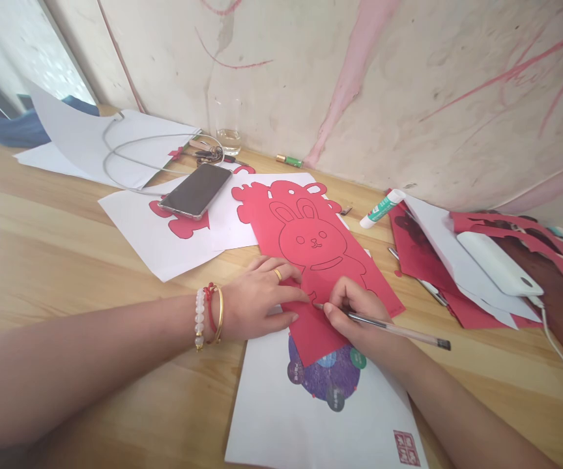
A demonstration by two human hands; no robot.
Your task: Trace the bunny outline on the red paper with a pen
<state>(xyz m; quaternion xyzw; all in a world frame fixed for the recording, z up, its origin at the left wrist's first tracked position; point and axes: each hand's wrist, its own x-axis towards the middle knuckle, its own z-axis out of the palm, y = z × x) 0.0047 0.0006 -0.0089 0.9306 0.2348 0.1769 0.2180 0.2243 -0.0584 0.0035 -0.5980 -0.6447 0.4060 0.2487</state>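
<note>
Head view: my left hand lies flat on a sheet of red paper, pinning it to the wooden surface, a gold ring on one finger and bracelets at the wrist. Just beside it, not touching, my right hand grips a clear-barrelled pen, its tip on the red paper near my left fingertips.

The red paper lies at the middle of the surface, on top of a white printed sheet with a purple round design. Its upper edge is already trimmed to a curved outline, and a rabbit's ears, face and shoulders are drawn in dark line. The lower right side runs in straight paper edges, and my hands hide what is drawn beneath them.

Around me lie a smartphone, a bunch of keys, a glue stick, a white power bank and strips of red paper offcuts.
</note>
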